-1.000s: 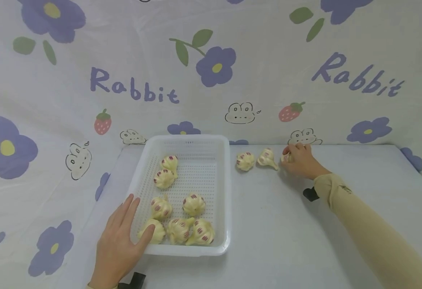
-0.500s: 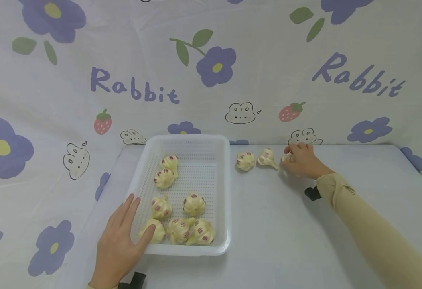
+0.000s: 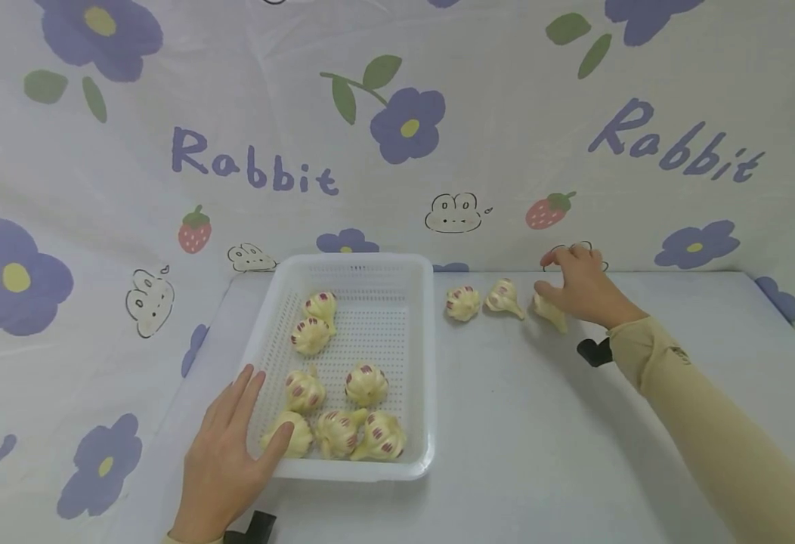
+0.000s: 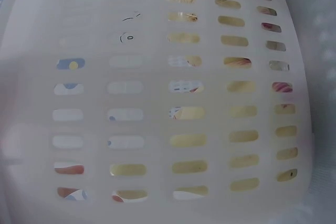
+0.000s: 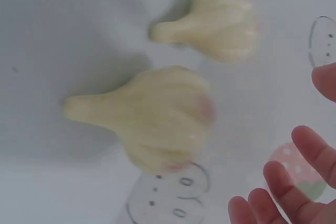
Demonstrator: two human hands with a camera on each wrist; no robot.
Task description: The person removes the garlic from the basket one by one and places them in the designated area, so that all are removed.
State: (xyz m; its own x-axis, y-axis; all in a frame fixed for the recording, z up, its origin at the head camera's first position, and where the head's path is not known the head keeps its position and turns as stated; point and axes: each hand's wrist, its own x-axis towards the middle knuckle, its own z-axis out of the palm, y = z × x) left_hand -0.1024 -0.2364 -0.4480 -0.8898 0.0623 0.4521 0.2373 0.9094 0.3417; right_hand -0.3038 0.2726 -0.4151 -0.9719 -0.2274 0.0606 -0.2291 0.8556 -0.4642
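Note:
My right hand (image 3: 584, 285) hovers at the back of the table with its fingers loosely spread, just above a garlic bulb (image 3: 549, 311) that it partly hides. In the right wrist view that same garlic bulb (image 5: 157, 119) lies on its side, apart from the fingertips (image 5: 304, 145). Two more garlic bulbs, a middle one (image 3: 504, 298) and a left one (image 3: 462, 303), lie in a row beside it. My left hand (image 3: 224, 453) rests with straight fingers on the left rim of a white perforated basket (image 3: 426, 363). Several garlic bulbs (image 3: 366, 385) lie inside the basket.
The basket's slotted wall (image 4: 157, 124) fills the left wrist view, with pale bulbs showing through the slots. A printed cloth (image 3: 384, 211) with flowers and rabbits hangs behind the white table (image 3: 527, 423).
My right hand has let go of the third garlic bulb and lifted up and to the right. That bulb stays in the row. The left hand has not moved.

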